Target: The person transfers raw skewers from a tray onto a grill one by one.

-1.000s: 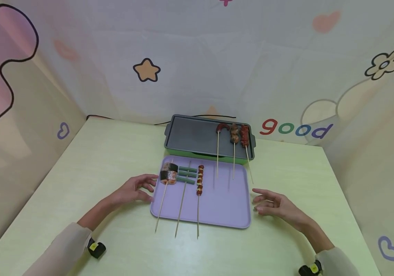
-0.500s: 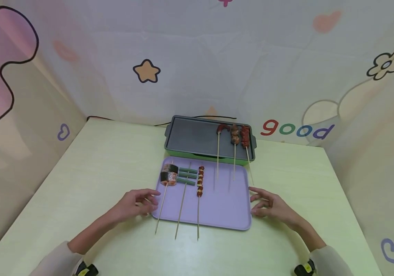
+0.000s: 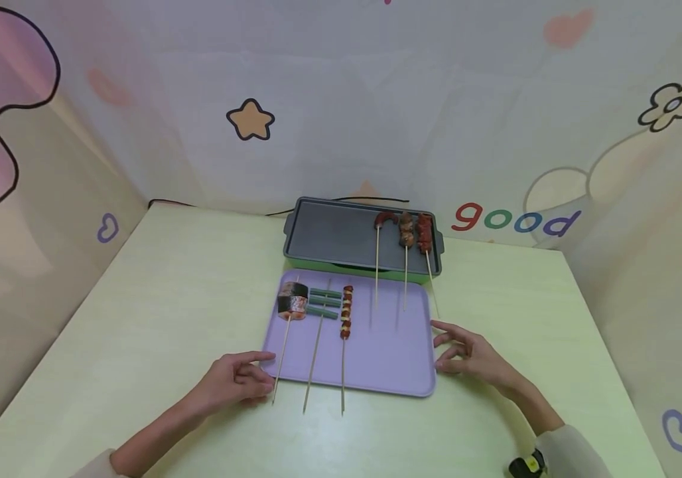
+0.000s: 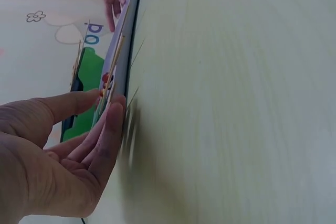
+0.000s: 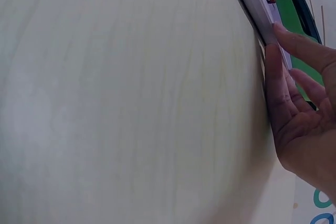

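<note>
A lilac tray [image 3: 389,358] carries three skewers with their sticks jutting over its front edge: a dark-wrapped roll skewer [image 3: 293,300], a green bean-like skewer [image 3: 324,302] and a small red-and-yellow skewer [image 3: 347,312]. At the tray's front left corner is my left hand [image 3: 230,382], index finger over the rim, thumb beside the stick of the roll skewer. A gap shows between thumb and index finger. My right hand [image 3: 475,358] touches the tray's right edge with loosely bent fingertips; in the right wrist view its fingers [image 5: 307,48] lie along the side wall.
Behind the tray stands a green grill [image 3: 341,229] with a dark plate. On its right side lie three skewers: a curled red one [image 3: 385,219], a brown meat one [image 3: 406,232] and a red meat one [image 3: 424,234]. A printed curtain [image 3: 341,99] closes off the back.
My left hand has slid toward me along the tray's left edge to the corner. The roll skewer's stick end has shifted slightly right. My right hand has come in to the tray's edge.
</note>
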Demonstrator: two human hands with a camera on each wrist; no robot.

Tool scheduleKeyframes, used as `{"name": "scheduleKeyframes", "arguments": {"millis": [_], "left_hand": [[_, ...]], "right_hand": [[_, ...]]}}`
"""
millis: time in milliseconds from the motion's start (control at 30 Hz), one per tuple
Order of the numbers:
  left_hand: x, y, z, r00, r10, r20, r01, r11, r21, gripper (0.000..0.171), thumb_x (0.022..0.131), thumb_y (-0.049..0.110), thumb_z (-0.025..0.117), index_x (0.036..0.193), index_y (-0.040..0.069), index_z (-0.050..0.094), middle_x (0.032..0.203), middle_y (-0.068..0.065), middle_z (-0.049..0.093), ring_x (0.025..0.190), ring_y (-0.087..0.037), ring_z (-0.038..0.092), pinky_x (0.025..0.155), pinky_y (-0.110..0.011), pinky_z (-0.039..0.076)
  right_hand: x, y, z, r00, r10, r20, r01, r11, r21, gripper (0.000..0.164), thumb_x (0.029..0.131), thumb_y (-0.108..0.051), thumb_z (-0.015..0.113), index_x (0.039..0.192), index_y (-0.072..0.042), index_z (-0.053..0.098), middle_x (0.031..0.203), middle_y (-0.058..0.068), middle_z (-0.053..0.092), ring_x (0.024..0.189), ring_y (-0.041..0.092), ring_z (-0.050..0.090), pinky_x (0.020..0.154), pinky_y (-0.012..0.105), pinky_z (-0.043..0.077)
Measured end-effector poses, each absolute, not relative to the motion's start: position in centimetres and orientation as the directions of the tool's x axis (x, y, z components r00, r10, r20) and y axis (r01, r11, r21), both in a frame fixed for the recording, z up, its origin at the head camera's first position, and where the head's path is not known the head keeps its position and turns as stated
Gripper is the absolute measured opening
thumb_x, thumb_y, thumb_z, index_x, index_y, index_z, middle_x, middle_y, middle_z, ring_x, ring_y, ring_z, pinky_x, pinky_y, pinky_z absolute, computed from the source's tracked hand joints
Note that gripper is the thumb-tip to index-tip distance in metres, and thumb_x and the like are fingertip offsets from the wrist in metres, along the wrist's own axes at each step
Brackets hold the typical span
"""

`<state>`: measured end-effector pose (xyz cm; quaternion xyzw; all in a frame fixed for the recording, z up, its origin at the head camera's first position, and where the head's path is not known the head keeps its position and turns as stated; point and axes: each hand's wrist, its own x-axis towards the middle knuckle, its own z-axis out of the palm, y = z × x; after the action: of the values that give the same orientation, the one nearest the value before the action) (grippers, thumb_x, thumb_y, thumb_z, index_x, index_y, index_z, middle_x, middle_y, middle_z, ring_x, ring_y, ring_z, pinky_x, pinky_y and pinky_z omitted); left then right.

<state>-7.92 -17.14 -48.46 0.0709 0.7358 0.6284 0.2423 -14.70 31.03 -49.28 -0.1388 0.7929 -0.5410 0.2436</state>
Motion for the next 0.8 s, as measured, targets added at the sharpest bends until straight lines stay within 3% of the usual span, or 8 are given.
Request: {"name": "scheduleKeyframes", "arguments": {"millis": [400, 600, 800], "left_hand": [[-8.1, -15.9, -48.7, -0.851, 0.363, -0.380, -0.405, 0.009, 0.914, 0.068, 0.092, 0.000, 0.071, 0.148, -0.015, 0.036, 0.097, -0.012, 0.079, 0.084, -0.018, 0.077, 0.078, -0.030, 0.063], [-8.4, -15.9, -48.6, -0.820, 0.418, -0.391, -0.434, -0.010, 0.901, 0.071, 0.092, 0.000, 0.070, 0.151, -0.013, 0.032, 0.092, 0.001, 0.075, 0.088, -0.016, 0.076, 0.084, -0.035, 0.063], [-8.9, -15.9, -48.5, -0.794, 0.464, -0.393, -0.450, -0.015, 0.893, 0.078, 0.090, 0.000, 0.072, 0.155, -0.009, 0.029, 0.102, 0.000, 0.075, 0.090, -0.014, 0.075, 0.085, -0.035, 0.062]], "right_hand": [[-14.5, 30.8, -49.2, -0.853, -0.472, -0.223, 0.032, 0.379, -0.925, 0.080, 0.091, -0.006, 0.076, 0.157, 0.002, 0.032, 0.129, 0.030, 0.054, 0.092, 0.005, 0.069, 0.079, 0.020, 0.054], [-14.5, 30.9, -49.3, -0.854, -0.470, -0.223, 0.031, 0.382, -0.924, 0.080, 0.090, -0.005, 0.076, 0.157, 0.002, 0.033, 0.129, 0.030, 0.054, 0.091, 0.006, 0.069, 0.079, 0.019, 0.053], [-14.4, 31.0, -49.4, -0.858, -0.459, -0.233, 0.038, 0.394, -0.918, 0.080, 0.090, -0.005, 0.076, 0.157, 0.001, 0.034, 0.130, 0.031, 0.054, 0.092, 0.006, 0.070, 0.079, 0.019, 0.053]]}}
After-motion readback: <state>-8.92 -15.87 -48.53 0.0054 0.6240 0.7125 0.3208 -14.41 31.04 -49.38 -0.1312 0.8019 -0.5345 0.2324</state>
